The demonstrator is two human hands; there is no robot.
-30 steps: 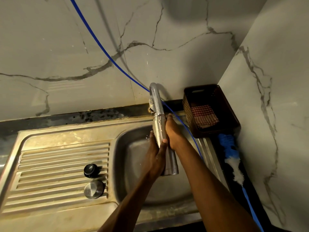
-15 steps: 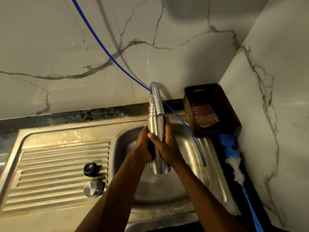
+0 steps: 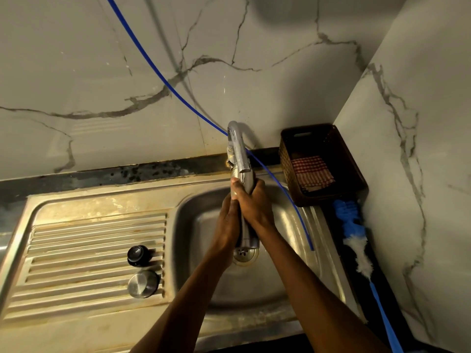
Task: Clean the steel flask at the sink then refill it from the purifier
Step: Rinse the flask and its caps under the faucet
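The sink [image 3: 107,200] takes up most of the view, its ribbed drainboard on the left and the basin on the right, with a marble wall behind and a dark basket [image 3: 328,141] holding a checked cloth [image 3: 311,171] in the corner. The job looks to be in its washing stage: the flask [image 3: 246,233] is held upright over the basin, just under the tap [image 3: 238,149], its base above the drain [image 3: 242,256]. I cannot tell whether water is running. Both hands wrap it, the right hand [image 3: 254,202] high with fingers clamped round the upper body, the left hand [image 3: 226,225] lower with fingers curled round the middle. Its two caps, a black knob [image 3: 138,254] and a steel lid [image 3: 143,284], lie on the drainboard, so it is open and apart. Rinsing, recapping and the refill at the purifier seem still to come; no purifier shows, only a thin blue tube [image 3: 163,82] running down into the basin. The flask is slim, plain brushed steel, mostly hidden by the hands.
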